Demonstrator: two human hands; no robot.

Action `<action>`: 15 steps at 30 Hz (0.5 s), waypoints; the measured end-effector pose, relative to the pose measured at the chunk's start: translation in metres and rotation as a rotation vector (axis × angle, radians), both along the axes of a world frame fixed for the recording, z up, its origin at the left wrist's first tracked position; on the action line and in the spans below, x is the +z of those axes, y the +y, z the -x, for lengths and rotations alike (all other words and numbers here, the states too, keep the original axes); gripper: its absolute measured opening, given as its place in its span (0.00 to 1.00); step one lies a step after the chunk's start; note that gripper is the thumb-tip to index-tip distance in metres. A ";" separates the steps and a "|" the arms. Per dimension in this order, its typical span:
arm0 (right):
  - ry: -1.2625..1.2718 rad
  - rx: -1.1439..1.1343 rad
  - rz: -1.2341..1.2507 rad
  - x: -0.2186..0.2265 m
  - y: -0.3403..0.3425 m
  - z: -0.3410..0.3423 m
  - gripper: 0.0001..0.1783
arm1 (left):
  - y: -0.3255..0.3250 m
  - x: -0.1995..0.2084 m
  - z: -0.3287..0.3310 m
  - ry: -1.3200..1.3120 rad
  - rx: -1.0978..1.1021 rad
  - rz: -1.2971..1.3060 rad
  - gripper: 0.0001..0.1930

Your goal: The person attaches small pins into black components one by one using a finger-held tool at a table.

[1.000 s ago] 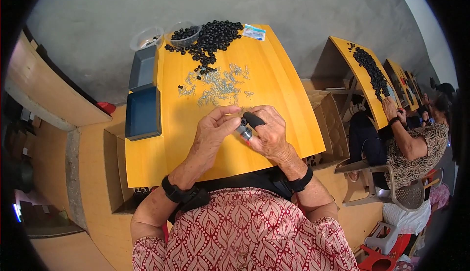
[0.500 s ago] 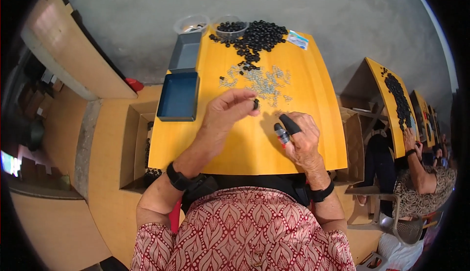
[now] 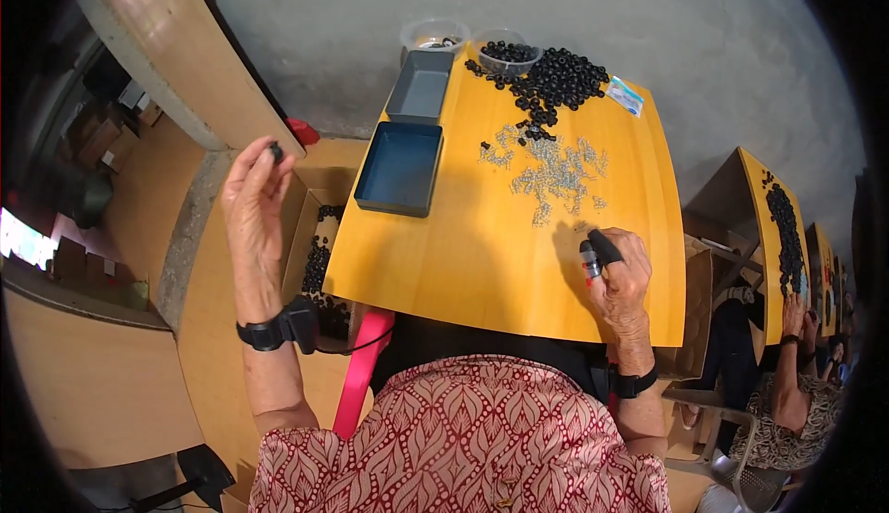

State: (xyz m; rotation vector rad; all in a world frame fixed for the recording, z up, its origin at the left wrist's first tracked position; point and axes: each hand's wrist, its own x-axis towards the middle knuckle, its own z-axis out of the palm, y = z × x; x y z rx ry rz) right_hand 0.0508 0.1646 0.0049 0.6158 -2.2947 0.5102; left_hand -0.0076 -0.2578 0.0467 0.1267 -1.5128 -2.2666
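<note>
My left hand (image 3: 252,189) is raised off the table's left side, above the floor and near a cardboard box. Its thumb and fingertips pinch a small black round part (image 3: 276,152). On the right of the yellow table (image 3: 463,272), my right hand (image 3: 625,277) rests with its fingers curled. Its index finger wears a black cover, and the thumb has a grey and red wrap with a dark tip. These two tips lie close together; anything between them cannot be made out. Beyond lie scattered small silver metal pieces (image 3: 556,175) and a pile of black ring-like parts (image 3: 569,78).
A blue tray (image 3: 432,193) and a grey tray (image 3: 396,106) stand at the table's left edge. Two clear bowls (image 3: 428,28) sit behind. The cardboard box (image 3: 294,212) on the left holds black parts. Another person (image 3: 787,411) works at a table on the right.
My left hand has swung left from over the table to beyond its edge, carrying the black part. My right hand keeps its place on the table. The whole view has turned left.
</note>
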 end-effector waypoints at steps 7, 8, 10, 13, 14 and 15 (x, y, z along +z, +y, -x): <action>0.006 0.050 -0.003 -0.001 -0.005 0.006 0.08 | -0.091 -0.107 0.013 -0.268 0.137 0.016 0.16; 0.007 0.035 -0.005 0.001 -0.004 0.005 0.08 | -0.099 -0.123 0.014 -0.386 0.167 0.084 0.16; 0.012 0.011 -0.020 0.005 0.000 0.005 0.08 | -0.105 -0.139 0.012 -0.491 0.179 0.157 0.17; 0.022 -0.013 -0.035 0.010 0.011 0.003 0.08 | -0.101 -0.143 0.006 -0.600 0.191 0.222 0.16; 0.026 -0.027 -0.032 0.011 0.015 0.003 0.08 | -0.098 -0.139 0.005 -0.575 0.160 0.179 0.17; 0.032 -0.033 -0.040 0.013 0.019 0.002 0.10 | -0.095 -0.133 0.004 -0.550 0.130 0.136 0.19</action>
